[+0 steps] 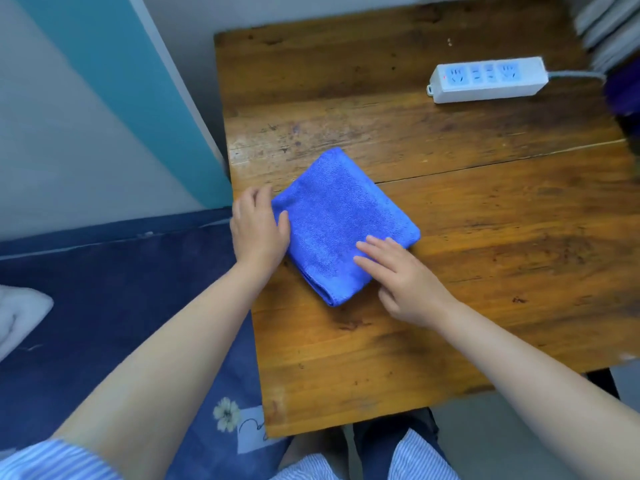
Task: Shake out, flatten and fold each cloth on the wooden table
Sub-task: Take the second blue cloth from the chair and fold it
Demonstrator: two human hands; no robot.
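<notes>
A blue terry cloth (341,216) lies folded into a small square, turned like a diamond, on the left part of the wooden table (485,237). My left hand (258,226) rests at the cloth's left corner, thumb on the fabric, fingers spread on the wood beside it. My right hand (401,275) lies flat with its fingers apart on the cloth's near right edge. Neither hand grips the cloth.
A white power strip (488,79) with a grey cable lies at the table's far right. A dark blue bed cover (121,289) borders the table on the left, with a white cloth (20,317) on it. Purple fabric (625,88) shows at the right edge.
</notes>
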